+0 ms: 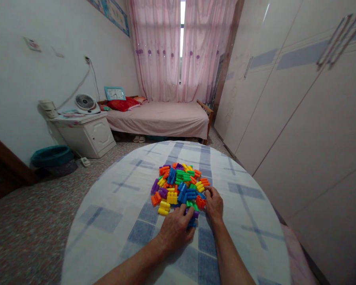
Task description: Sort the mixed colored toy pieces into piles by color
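A heap of plastic building blocks (pixel 182 188) in yellow, orange, green, blue and purple lies on the round table. At its near edge my left hand (pixel 177 227) is closed, with its fingers curled over a purple block (pixel 196 214) and a blue block (pixel 192 225), both partly hidden. My right hand (pixel 214 202) rests at the right side of the heap, fingers bent and drawn together. Its fingertips reach a blue block (pixel 201 195) beside an orange-red block (pixel 200 202); whatever is between them is hidden. Two yellow blocks (pixel 164 208) lie left of my left hand.
A checked blue-and-white cloth covers the table (pixel 106 237). Beyond it stands a bed (pixel 163 118) with pink bedding. To the left are a white cabinet (pixel 99 136) with a fan (pixel 86 103) and a teal bin (pixel 52 156). Wardrobe doors (pixel 284 118) line the right side.
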### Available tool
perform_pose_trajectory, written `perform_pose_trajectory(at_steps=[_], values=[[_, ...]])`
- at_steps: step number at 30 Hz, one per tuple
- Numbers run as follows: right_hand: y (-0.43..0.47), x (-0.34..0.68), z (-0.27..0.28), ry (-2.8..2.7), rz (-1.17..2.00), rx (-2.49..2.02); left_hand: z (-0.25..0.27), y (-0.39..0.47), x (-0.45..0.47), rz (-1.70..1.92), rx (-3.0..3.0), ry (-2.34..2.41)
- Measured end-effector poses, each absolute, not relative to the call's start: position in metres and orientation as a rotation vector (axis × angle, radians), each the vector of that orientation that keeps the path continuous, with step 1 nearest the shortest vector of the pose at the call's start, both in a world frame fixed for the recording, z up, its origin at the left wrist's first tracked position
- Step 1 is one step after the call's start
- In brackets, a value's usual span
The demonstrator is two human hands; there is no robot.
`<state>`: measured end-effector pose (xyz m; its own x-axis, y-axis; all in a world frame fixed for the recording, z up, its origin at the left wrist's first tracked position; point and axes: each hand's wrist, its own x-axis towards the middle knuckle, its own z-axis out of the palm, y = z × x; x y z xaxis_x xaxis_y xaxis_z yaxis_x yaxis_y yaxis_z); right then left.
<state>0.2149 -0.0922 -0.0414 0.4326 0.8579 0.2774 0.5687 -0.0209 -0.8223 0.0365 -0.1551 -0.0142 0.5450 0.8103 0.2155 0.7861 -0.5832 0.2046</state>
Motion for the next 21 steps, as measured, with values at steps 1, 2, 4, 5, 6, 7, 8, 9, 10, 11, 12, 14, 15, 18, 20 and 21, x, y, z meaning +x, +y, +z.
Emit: perform_pose_trajectory(at_steps=[1, 2, 4, 5, 6, 7, 8, 9, 10, 11, 12, 14, 15, 18, 20, 21], values=[[-0.093, 0.215, -0.041, -1.246, 0.370, -1.703, -0.014, -0.155, 0.035, 0.448, 2.686, 1.382], [-0.093, 0.215, -0.041, -1.246, 0.369, -1.702, -0.014, -0.155, 0.034, 0.450, 2.685, 1.374], [-0.092, 0.215, -0.041, -1.250, 0.367, -1.702, -0.013, -0.155, 0.033, 0.451, 2.682, 1.360], [-0.092, 0.215, -0.042, -1.250, 0.365, -1.704, -0.012, -0.154, 0.033, 0.450, 2.681, 1.356], [-0.091, 0.216, -0.043, -1.251, 0.362, -1.706, -0.011, -0.153, 0.034, 0.447, 2.682, 1.353], [-0.091, 0.216, -0.044, -1.252, 0.359, -1.706, -0.011, -0.153, 0.035, 0.443, 2.685, 1.351], [-0.090, 0.216, -0.045, -1.251, 0.355, -1.706, -0.012, -0.152, 0.036, 0.440, 2.689, 1.349], [-0.089, 0.217, -0.046, -1.250, 0.353, -1.705, -0.013, -0.151, 0.037, 0.441, 2.693, 1.347], [-0.089, 0.217, -0.047, -1.250, 0.354, -1.704, -0.014, -0.151, 0.037, 0.446, 2.698, 1.338], [-0.089, 0.217, -0.047, -1.249, 0.356, -1.703, -0.015, -0.150, 0.037, 0.461, 2.701, 1.326], [-0.089, 0.217, -0.047, -1.250, 0.358, -1.703, -0.016, -0.150, 0.037, 0.486, 2.702, 1.314], [-0.089, 0.216, -0.046, -1.257, 0.358, -1.708, -0.015, -0.150, 0.032, 0.551, 2.700, 1.290], [-0.089, 0.216, -0.046, -1.260, 0.356, -1.714, -0.013, -0.150, 0.029, 0.595, 2.697, 1.282], [-0.090, 0.215, -0.044, -1.259, 0.353, -1.736, 0.002, -0.146, 0.013, 0.774, 2.693, 1.296], [-0.090, 0.214, -0.043, -1.259, 0.361, -1.741, 0.015, -0.136, 0.000, 0.923, 2.682, 1.372], [-0.090, 0.214, -0.043, -1.260, 0.366, -1.738, 0.021, -0.129, -0.006, 0.992, 2.665, 1.441]])
